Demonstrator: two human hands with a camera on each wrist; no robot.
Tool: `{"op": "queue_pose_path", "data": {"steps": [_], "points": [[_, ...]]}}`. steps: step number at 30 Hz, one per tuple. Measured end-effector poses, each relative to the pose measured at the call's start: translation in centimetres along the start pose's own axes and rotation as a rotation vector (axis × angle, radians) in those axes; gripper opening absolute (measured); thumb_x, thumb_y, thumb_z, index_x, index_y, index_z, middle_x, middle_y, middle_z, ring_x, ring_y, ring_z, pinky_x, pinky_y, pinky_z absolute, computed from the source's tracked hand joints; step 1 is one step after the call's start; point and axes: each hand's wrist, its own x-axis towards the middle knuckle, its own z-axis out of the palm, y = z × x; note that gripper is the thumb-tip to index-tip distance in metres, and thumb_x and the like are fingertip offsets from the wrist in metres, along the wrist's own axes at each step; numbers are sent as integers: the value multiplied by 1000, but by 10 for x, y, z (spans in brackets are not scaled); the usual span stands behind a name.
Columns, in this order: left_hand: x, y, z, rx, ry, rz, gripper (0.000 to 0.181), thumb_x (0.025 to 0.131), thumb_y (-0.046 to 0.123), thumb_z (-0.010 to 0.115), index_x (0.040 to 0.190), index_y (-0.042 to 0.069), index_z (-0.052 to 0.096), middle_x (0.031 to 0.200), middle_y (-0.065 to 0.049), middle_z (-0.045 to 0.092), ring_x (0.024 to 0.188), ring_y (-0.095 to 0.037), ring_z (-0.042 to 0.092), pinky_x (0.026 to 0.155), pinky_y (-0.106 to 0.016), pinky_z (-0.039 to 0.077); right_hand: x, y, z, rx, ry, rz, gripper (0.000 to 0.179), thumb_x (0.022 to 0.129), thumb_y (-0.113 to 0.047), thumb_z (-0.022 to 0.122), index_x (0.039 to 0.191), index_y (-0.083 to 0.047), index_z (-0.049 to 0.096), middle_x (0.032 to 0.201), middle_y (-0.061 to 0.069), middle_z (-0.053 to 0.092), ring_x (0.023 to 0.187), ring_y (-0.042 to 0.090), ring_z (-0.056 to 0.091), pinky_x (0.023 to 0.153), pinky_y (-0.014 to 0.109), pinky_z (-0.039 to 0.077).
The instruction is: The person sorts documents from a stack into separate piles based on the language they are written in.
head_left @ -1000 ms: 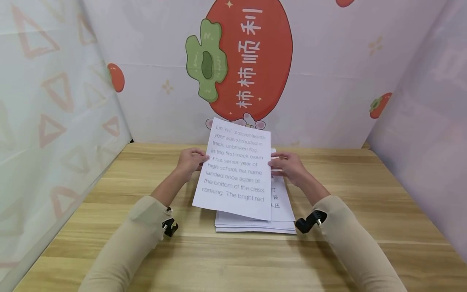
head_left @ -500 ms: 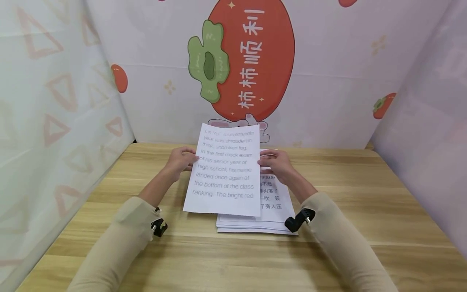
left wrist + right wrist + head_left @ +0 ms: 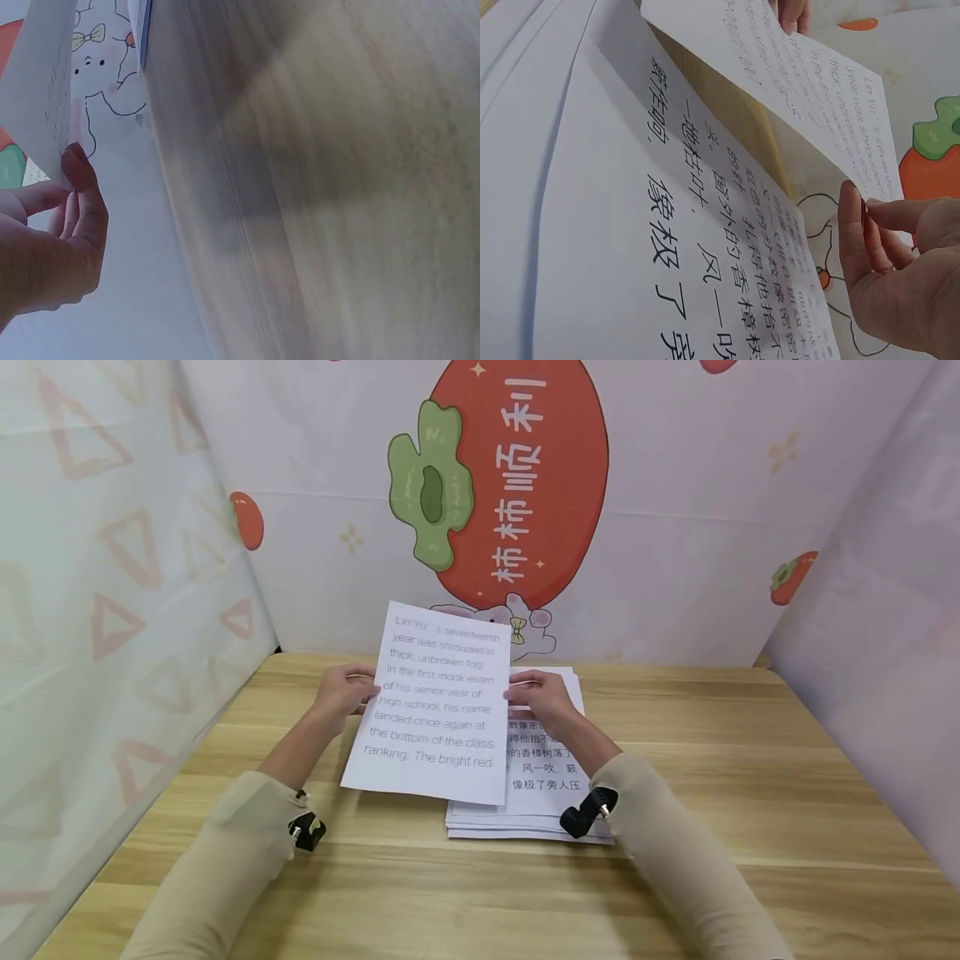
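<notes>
A white sheet of paper point(image 3: 435, 710) printed with English text is held up and tilted between both hands in the head view. My left hand point(image 3: 343, 695) pinches its left edge between thumb and fingers; the left wrist view shows the sheet's edge point(image 3: 46, 112) in that pinch. On the opposite edge, my right hand point(image 3: 543, 697) pinches the sheet, as the right wrist view also shows. Below and to the right lies a stack of paper point(image 3: 551, 818), its top page printed with Chinese characters. The raised sheet overlaps the stack's left part in the head view.
The stack rests on a wood-grain table point(image 3: 712, 760). Behind it stands a pale backdrop point(image 3: 675, 585) with a large red persimmon drawing point(image 3: 555, 485). Similar pale panels close in the left and right sides. A black wrist camera point(image 3: 588, 812) sits at the right cuff.
Both hands have carried the sheet leftward, and more of the stack's Chinese page shows at its right. The stack stays in place on the table.
</notes>
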Motion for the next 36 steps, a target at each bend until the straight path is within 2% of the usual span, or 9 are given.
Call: {"op": "queue_pose_path", "data": {"steps": [7,11,16,23,30,36], "points": [[0,-4,-14,65,45,-17,39,102,1,58,141,-6,55,129,-25,65,83,-11,65,69,-18,57,2,0,14,67,-87,12,41,98,7,61,139,1,60,116,15,66,99,24,71,86,34,64],[1,-7,-22,84,60,-29,41,103,3,56,143,-5,53,135,-26,62,88,-13,65,71,-19,55,3,0,22,92,-142,14,47,98,9,60,144,0,57,121,17,65,102,25,71,91,38,63],[1,-10,-32,101,69,-25,42,104,2,55,144,-5,51,134,-24,62,91,-14,63,73,-19,54,3,3,29,106,-184,8,51,99,7,61,148,-4,54,129,18,63,107,27,71,94,40,62],[2,-17,-44,113,75,-17,43,103,0,54,145,-7,50,130,-25,63,82,-7,62,70,-18,55,2,4,41,93,-276,14,55,98,7,61,150,-3,51,134,19,59,110,29,69,95,39,61],[2,-22,-54,135,101,-53,42,104,1,51,146,-6,49,131,-26,61,84,-11,62,69,-18,54,2,4,54,71,-346,30,61,97,7,57,155,-6,44,135,21,55,106,29,67,102,50,57],[1,-26,-61,137,118,-78,42,104,-1,50,145,-6,50,125,-23,61,86,-14,62,68,-19,54,3,6,62,25,-370,74,63,98,4,53,158,-6,38,144,23,53,116,38,66,103,51,56]]}}
